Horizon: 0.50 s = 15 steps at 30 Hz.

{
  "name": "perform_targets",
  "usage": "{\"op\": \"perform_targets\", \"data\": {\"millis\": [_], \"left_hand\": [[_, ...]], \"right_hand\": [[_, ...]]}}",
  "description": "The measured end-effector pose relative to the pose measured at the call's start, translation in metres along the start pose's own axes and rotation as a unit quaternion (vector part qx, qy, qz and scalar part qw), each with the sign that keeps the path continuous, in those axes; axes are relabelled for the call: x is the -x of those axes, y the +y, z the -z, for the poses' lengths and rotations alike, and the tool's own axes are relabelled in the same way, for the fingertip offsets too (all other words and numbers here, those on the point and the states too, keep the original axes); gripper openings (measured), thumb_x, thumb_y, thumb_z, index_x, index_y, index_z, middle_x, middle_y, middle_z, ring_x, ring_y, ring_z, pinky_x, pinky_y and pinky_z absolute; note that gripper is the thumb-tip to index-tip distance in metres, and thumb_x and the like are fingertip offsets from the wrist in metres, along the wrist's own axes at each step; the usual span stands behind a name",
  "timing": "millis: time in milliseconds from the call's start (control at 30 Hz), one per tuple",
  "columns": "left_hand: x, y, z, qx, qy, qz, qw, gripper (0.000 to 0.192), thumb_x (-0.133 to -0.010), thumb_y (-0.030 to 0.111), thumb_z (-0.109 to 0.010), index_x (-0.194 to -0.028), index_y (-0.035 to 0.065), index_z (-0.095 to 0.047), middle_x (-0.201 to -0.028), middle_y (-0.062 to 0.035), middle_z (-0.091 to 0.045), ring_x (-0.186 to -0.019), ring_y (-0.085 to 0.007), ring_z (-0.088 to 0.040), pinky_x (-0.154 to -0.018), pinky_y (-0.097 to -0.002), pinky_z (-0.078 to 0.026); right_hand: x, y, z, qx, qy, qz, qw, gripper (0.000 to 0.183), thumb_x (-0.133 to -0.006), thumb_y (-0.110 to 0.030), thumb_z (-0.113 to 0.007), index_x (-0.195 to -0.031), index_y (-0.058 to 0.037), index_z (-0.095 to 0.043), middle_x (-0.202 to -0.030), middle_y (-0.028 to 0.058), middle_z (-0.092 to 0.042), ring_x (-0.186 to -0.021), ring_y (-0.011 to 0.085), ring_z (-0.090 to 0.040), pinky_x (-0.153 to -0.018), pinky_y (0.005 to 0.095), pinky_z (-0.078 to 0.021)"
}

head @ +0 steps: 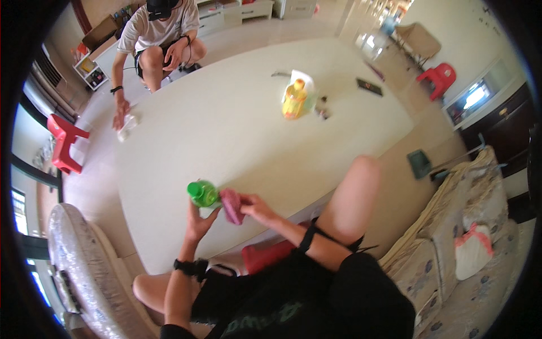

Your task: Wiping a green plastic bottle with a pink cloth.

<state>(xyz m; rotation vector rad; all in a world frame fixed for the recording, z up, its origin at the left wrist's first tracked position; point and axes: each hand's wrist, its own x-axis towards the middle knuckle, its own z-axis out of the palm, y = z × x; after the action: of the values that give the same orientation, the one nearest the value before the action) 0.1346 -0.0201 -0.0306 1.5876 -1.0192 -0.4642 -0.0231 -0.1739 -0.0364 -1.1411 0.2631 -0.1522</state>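
Note:
My left hand (pixel 198 222) holds a green plastic bottle (pixel 204 194) with a green cap, low over the near left part of the white tabletop (pixel 178 148). Just to the right, my right hand (pixel 255 208) grips a bunched pink cloth (pixel 231 206), which is close beside the bottle; whether the two touch is hard to tell. Farther back on the table stands a yellow bottle (pixel 294 101) with a yellow cap, in front of a white item (pixel 305 80). Small dark objects (pixel 322 112) lie to its right.
Across the table a person (pixel 159 38) crouches, one hand on a white cloth (pixel 128 126) at the far left corner. A dark flat object (pixel 369 87) lies at the back right. Red plastic chairs (pixel 438 79) stand on both sides; a patterned sofa (pixel 427 271) is at right.

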Motion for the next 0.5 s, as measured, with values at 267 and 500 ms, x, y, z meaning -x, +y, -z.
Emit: {"op": "perform_targets", "data": {"millis": [267, 500], "left_hand": [[0.000, 0.034, -0.003, -0.058, 0.062, 0.016, 0.996, 0.066, -0.071, 0.011, -0.077, -0.125, 0.0008, -0.040, -0.111, -0.0159, -0.058, -0.104, -0.0257, -0.057, -0.091, -0.0373, -0.044], [-0.005, 0.036, -0.010, 0.010, 0.033, -0.020, 0.999, 0.066, -0.068, 0.017, -0.078, -0.121, 0.0024, -0.041, -0.107, -0.0154, -0.057, -0.098, -0.0275, -0.058, -0.086, -0.0377, -0.046]], "right_hand": [[0.008, -0.013, -0.013, -0.012, 0.108, -0.113, 0.988, 0.023, -0.090, -0.024, -0.049, -0.101, -0.0112, -0.065, -0.082, -0.0051, -0.060, -0.072, 0.0041, -0.052, -0.062, 0.0206, -0.0364], [0.011, -0.010, -0.008, -0.017, 0.116, -0.056, 0.992, 0.031, -0.093, -0.027, -0.050, -0.111, -0.0058, -0.063, -0.089, -0.0017, -0.063, -0.077, 0.0054, -0.055, -0.068, 0.0219, -0.0422]]}}
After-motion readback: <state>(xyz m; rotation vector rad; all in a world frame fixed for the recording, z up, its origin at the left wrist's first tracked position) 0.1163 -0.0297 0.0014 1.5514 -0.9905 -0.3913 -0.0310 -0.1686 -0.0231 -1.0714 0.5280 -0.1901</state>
